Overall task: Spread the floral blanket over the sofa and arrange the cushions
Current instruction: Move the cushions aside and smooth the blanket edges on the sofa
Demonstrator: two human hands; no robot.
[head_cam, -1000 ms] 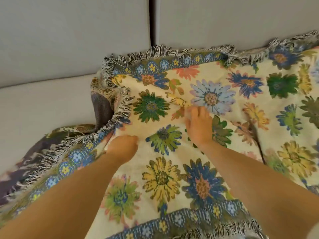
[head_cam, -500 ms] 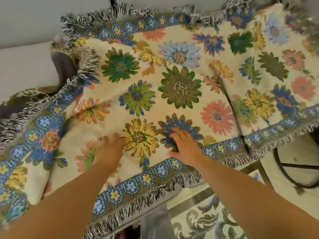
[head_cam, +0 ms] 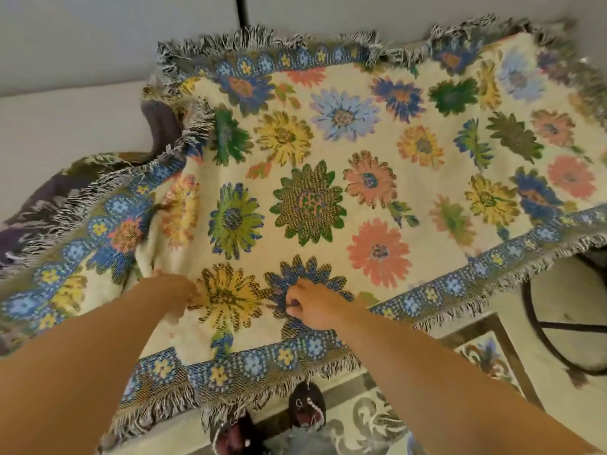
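Now both hands have slid back from the middle of the floral blanket toward its front border, down at about six o'clock of the spread cloth. A second ago they were pressed flat up near the light blue flower by the backrest; since then they have swept the fabric toward the seat's front edge, and the cream field between them and the back fringe looks smoother for it. The right hand has its fingers curled in and seems to pinch a small fold on the dark blue flower. The left hand rests beside the yellow flower, blurred, so I cannot tell whether it grips or merely presses.

The blanket lies across the sofa, its far fringe against the grey back cushions at twelve o'clock and its near fringe hanging over the front. At nine o'clock it is not done: the left edge is folded over on itself, showing the dark underside in a bunched heap, with bare seat beyond it. I would guess the next pull goes that way, to unfold the heap across the uncovered half. No loose cushions show, so that part of the job is still ahead. Slippered feet stand on a patterned rug below.
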